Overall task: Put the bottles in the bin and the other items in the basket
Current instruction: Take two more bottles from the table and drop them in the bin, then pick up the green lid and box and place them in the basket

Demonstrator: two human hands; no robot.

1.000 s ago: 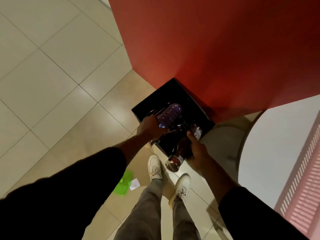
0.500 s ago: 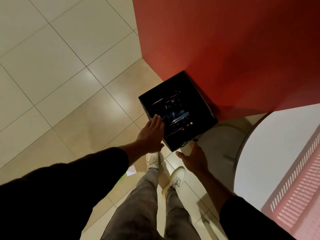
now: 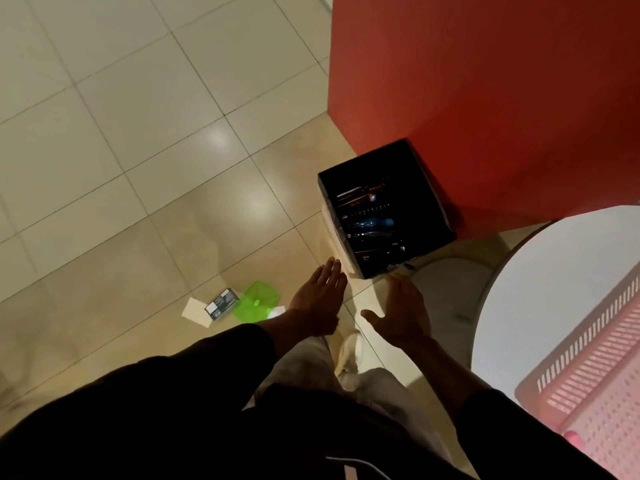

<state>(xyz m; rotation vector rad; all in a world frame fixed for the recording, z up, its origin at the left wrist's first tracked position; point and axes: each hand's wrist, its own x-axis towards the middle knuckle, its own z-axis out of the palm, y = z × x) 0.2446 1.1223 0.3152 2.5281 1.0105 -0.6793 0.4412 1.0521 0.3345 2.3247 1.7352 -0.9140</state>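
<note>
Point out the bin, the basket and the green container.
bin [image 3: 325, 188]: head view, on its left rim.
basket [image 3: 588, 351]: head view, on its slatted side wall.
green container [image 3: 258, 301]: head view, on its translucent top face.

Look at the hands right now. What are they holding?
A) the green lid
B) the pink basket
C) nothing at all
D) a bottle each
C: the left hand and the right hand are both open and empty, fingers spread, just short of the black bin, where bottles already lie.
</note>
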